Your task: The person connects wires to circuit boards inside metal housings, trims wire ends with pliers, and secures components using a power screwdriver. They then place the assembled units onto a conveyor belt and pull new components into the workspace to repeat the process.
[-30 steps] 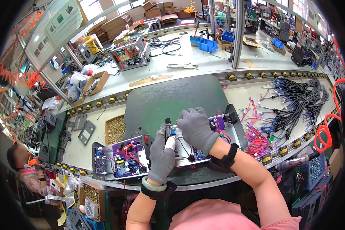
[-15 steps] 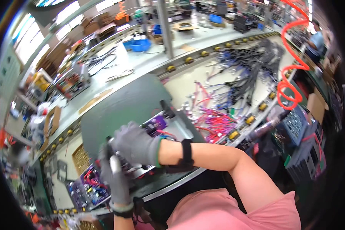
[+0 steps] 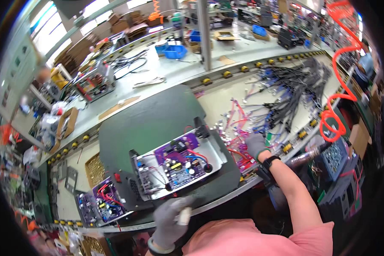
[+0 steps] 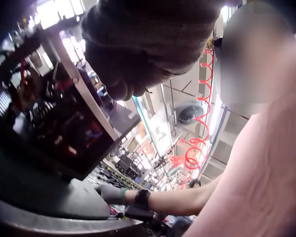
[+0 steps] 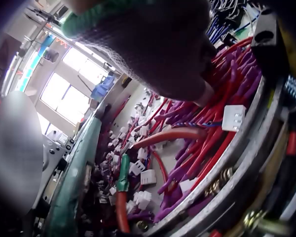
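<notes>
My gloved right hand [image 3: 256, 146] is down at the pile of red and purple wires [image 3: 242, 160] on the right. In the right wrist view its fingers reach in among the wires [image 5: 232, 91], so their tips are hidden; I cannot tell whether they pinch one. My gloved left hand [image 3: 170, 219], with a white-covered thumb, hangs loosely curled by the table's front edge and holds nothing. In front of me, an open metal chassis [image 3: 219, 160] with a purple circuit board [image 3: 179, 155] sits on the dark green mat [image 3: 145, 115].
Left of it sits a second open unit with a purple board [image 3: 106, 200]. Behind that is a box of small brass-coloured parts [image 3: 95, 170]. Black cables [image 3: 292, 89] fan out at the back right. A red coiled hose [image 3: 335, 111] hangs on the right, above a bin of screws [image 3: 330, 158].
Both hands have left the chassis. My right hand has moved right to the wires; my left hand has drawn back towards my body. The head view has turned right.
</notes>
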`<action>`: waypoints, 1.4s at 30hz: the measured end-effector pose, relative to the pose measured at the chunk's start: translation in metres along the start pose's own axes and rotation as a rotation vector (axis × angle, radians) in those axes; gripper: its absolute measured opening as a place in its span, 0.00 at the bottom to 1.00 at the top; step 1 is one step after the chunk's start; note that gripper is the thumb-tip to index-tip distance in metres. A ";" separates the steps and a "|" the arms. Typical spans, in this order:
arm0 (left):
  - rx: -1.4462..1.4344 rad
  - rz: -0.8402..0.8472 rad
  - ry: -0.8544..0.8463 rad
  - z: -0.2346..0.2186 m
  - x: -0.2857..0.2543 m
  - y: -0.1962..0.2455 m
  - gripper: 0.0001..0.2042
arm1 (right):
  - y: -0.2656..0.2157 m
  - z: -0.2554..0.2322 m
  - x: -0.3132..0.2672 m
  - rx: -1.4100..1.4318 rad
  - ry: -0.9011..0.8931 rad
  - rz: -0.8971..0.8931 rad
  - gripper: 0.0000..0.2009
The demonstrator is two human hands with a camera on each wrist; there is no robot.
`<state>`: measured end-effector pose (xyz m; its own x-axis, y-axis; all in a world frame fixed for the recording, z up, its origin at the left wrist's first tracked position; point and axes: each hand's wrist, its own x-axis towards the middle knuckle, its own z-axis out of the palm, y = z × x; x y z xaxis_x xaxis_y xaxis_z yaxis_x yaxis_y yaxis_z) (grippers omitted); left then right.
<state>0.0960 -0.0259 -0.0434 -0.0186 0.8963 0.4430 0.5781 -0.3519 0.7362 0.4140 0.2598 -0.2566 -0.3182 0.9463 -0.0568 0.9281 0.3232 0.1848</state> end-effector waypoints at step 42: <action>-0.464 -0.298 -0.111 0.024 0.026 0.011 0.09 | -0.120 -0.280 -0.127 1.410 -0.159 -0.504 0.08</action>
<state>0.1211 0.0001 -0.0364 -0.0263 0.9894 0.1431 0.1411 -0.1381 0.9803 0.2892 0.0996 0.0029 -0.7135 0.6985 0.0546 0.1804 0.2584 -0.9490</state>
